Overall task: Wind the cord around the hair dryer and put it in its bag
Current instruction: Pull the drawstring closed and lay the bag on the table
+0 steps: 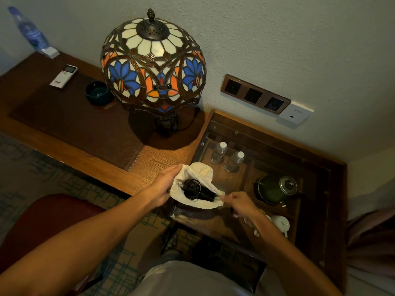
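Both hands (164, 184) (239, 202) pinch the bag (201, 169) open.

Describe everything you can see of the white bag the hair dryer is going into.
The bag is a soft, off-white cloth pouch, limp and creased, held open over the glass-topped cabinet. Its mouth gapes upward, the far rim flopped up in a fold. The left hand holds its left edge; the right hand pinches its right edge, seemingly at a drawstring. Inside lies the black hair dryer with its cord coiled around it.
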